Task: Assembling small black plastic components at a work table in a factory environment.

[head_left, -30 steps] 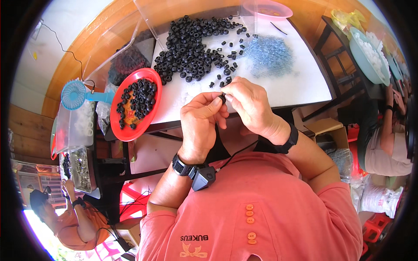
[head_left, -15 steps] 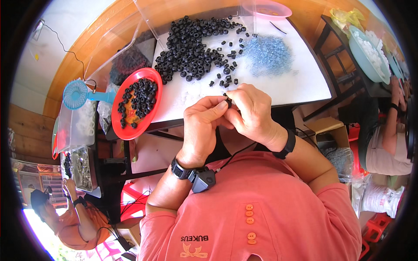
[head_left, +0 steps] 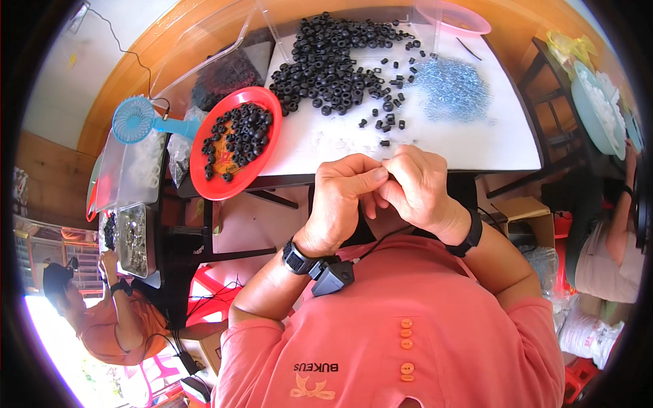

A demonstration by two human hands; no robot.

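Note:
My left hand (head_left: 343,200) and my right hand (head_left: 422,187) meet fingertip to fingertip at the front edge of the white table (head_left: 442,146), just above my chest. Both pinch a small black part (head_left: 390,177), almost wholly hidden by the fingers. A big pile of black ring-shaped parts (head_left: 333,64) lies at the back of the table, with loose ones scattered toward my hands. To its right is a heap of small silvery-blue metal pieces (head_left: 452,88). A red plate (head_left: 224,190) holding more black parts sits at the table's left edge.
A blue hand fan (head_left: 136,119) and clear plastic trays (head_left: 132,177) lie to the left. A pink bowl (head_left: 456,17) stands at the back. A teal tray (head_left: 602,102) with white pieces is at far right. One person (head_left: 109,319) sits lower left, another (head_left: 612,238) at right.
Both hands have drawn slightly down toward my chest and closed tighter, so the black part that showed between the fingertips is now mostly covered.

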